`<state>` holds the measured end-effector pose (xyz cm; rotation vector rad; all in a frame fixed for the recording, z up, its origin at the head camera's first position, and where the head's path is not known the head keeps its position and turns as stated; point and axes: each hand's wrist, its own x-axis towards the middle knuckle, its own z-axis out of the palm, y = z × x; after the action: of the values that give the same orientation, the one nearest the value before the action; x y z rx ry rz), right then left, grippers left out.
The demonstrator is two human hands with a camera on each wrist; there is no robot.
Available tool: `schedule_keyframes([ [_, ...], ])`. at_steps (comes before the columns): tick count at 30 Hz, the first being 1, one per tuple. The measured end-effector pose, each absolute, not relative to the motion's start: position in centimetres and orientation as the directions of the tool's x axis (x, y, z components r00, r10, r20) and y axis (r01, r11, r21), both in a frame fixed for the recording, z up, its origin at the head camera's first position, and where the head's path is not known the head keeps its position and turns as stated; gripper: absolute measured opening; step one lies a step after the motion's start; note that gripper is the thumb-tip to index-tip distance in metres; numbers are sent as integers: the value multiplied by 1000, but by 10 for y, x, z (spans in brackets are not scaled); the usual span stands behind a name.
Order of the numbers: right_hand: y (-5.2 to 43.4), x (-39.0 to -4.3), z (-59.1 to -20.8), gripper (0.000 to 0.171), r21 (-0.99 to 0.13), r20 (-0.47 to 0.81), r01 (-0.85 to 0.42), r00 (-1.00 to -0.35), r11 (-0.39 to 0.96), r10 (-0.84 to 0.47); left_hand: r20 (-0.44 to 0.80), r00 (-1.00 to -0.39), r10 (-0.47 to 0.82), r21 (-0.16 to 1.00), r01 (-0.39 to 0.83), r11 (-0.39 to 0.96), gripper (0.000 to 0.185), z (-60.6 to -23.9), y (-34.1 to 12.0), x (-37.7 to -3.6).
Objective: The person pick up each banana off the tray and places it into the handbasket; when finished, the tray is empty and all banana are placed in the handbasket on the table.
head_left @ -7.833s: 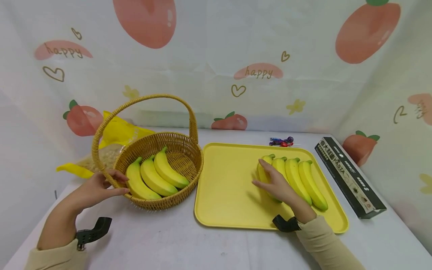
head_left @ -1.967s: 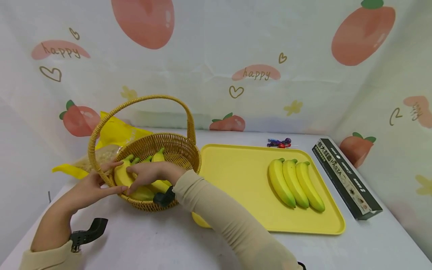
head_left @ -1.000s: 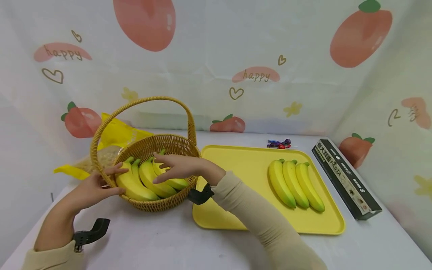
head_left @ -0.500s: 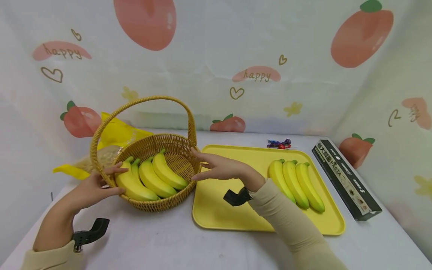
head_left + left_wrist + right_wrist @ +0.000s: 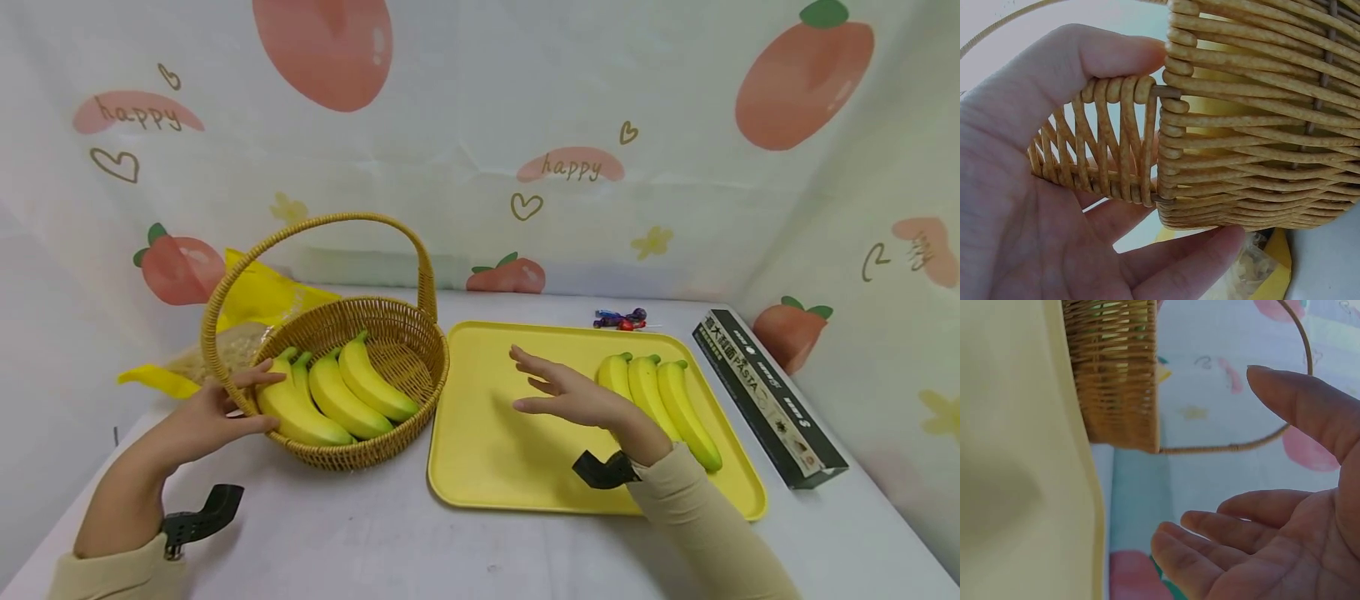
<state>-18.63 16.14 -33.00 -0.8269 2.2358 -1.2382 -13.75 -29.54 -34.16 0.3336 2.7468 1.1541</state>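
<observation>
My left hand (image 5: pixel 206 421) grips the wicker basket (image 5: pixel 360 454) where its handle joins the left rim. In the left wrist view, thumb and fingers wrap round the woven handle base (image 5: pixel 1107 140). Several yellow bananas (image 5: pixel 345 400) lie side by side in the basket's left and middle part. Above the yellow tray (image 5: pixel 480 467) hovers my right hand (image 5: pixel 573 396), fingers extended and holding nothing. Three bananas (image 5: pixel 690 417) rest on the tray's right side, partly hidden by that hand and wrist. The right wrist view shows the open palm (image 5: pixel 1279 544) facing the basket.
A yellow bag (image 5: pixel 262 292) with a see-through part lies behind the basket. Wrapped lollipops (image 5: pixel 622 319) sit behind the tray. A black pasta box (image 5: pixel 768 396) stands along its right side. A printed cloth (image 5: pixel 450 125) hangs at the back.
One banana has gone from the tray into the basket's left side. My right hand has let it go and drawn back rightward over the tray. The left hand stays at the basket.
</observation>
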Motion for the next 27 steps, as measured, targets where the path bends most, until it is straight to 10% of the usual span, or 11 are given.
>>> schedule_keyframes([
  [27,241,-182,-366,73,-780,61,-173,-978,601,-202,-35,-965,260,730,153,666,61,-339,-294,-134],
])
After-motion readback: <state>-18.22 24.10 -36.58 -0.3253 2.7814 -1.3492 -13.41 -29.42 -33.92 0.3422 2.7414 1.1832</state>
